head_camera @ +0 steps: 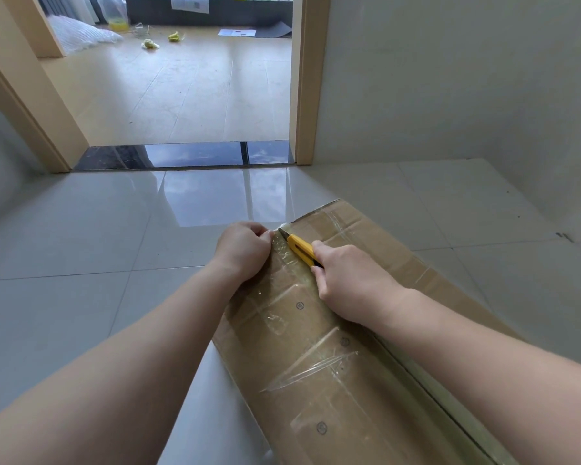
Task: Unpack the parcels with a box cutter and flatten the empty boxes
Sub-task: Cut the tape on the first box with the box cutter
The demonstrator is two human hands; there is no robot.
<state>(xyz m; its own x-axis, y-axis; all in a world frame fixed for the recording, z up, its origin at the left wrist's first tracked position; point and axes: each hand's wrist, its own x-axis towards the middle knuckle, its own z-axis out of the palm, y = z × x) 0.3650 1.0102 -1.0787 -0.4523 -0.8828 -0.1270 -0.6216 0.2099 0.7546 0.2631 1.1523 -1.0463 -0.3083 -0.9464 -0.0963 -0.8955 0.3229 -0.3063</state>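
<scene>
a long cardboard box (332,347) lies on the tiled floor (81,263). the right hand (351,280) grips a yellow box cutter (301,248), blade at the taped far seam. the left hand (244,248), fingers curled, pinches the tape (282,253) at the box's far corner.

Bubble wrap (81,33), perhaps; yellow scraps (176,36).

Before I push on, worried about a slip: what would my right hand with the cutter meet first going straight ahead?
Probably the left hand: the yellow box cutter in the right hand points toward its fingers, though depth is unclear.
</scene>
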